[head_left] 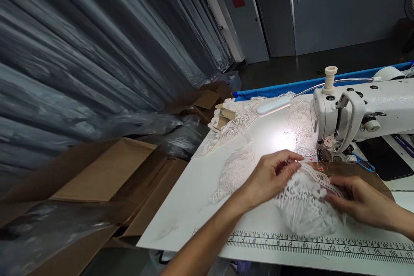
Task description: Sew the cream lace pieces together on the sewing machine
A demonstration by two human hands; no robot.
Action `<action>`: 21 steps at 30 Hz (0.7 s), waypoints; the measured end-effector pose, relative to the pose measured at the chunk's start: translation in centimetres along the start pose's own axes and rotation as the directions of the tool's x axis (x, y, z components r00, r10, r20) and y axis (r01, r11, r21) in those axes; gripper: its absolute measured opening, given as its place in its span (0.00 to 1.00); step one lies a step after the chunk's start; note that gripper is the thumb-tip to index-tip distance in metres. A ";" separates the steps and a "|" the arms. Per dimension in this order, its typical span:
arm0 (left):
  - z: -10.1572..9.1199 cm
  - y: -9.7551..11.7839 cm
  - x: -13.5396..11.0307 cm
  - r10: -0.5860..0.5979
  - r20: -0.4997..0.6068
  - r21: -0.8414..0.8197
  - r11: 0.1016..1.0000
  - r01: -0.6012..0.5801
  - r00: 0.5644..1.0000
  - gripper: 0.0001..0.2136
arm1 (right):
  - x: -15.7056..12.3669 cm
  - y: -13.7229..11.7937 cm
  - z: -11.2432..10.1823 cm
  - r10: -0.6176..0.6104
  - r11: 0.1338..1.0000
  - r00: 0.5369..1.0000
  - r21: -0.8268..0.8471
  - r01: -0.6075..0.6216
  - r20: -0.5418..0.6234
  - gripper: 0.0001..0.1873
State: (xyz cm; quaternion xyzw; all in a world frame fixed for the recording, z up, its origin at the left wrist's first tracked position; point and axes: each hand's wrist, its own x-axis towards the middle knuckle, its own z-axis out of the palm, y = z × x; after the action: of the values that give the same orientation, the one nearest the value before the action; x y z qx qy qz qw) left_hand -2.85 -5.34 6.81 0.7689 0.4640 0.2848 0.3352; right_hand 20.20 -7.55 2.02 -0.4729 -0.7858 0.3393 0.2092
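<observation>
Two hands on white lace piece (305,202), left hand (270,177) grip pinching its top edge, right hand (354,200) grip pinching its right side

The lace piece (307,207) at lower right is white openwork cloth, rough and matt. The surface (194,198) beneath is smooth, matt white. The sewing machine (371,108) at right is glossy white enamel. The cardboard boxes (103,177) at lower left are dull brown. The plastic sheeting (97,43) at upper left is shiny grey.
</observation>
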 end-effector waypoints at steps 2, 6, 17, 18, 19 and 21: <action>-0.3 -1.3 1.3 0.076 -0.034 0.273 0.960 -0.064 0.997 0.10 | 1.5 0.0 -0.5 0.113 0.986 0.994 -0.121 -0.113 -0.006 0.18; 0.5 -3.1 4.1 0.024 0.086 0.682 0.727 -0.077 0.996 0.07 | 3.4 0.4 -0.7 0.261 0.915 0.955 -0.280 -0.291 -0.141 0.17; 3.3 -6.1 8.5 0.349 0.216 0.677 0.620 -0.397 0.912 0.11 | 3.1 0.0 -0.8 0.348 0.871 0.932 -0.332 -0.361 -0.100 0.17; 3.4 -6.2 8.2 0.414 0.184 0.676 0.605 -0.420 0.892 0.13 | 3.1 0.2 -0.6 0.348 0.873 0.930 -0.323 -0.366 -0.113 0.17; 3.4 -6.1 7.7 0.469 0.145 0.673 0.598 -0.434 0.871 0.15 | 3.1 0.4 -0.5 0.346 0.875 0.929 -0.312 -0.370 -0.130 0.16; 3.7 -5.7 6.3 0.549 0.115 0.620 0.612 -0.491 0.828 0.15 | 3.1 0.6 -0.3 0.332 0.880 0.930 -0.303 -0.366 -0.159 0.16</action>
State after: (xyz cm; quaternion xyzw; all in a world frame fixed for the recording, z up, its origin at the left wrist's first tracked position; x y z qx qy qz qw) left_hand -0.48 1.42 0.95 0.9229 0.3021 0.2319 -0.0571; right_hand 19.30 -4.50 1.75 -0.6516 -0.7212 0.2116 0.1028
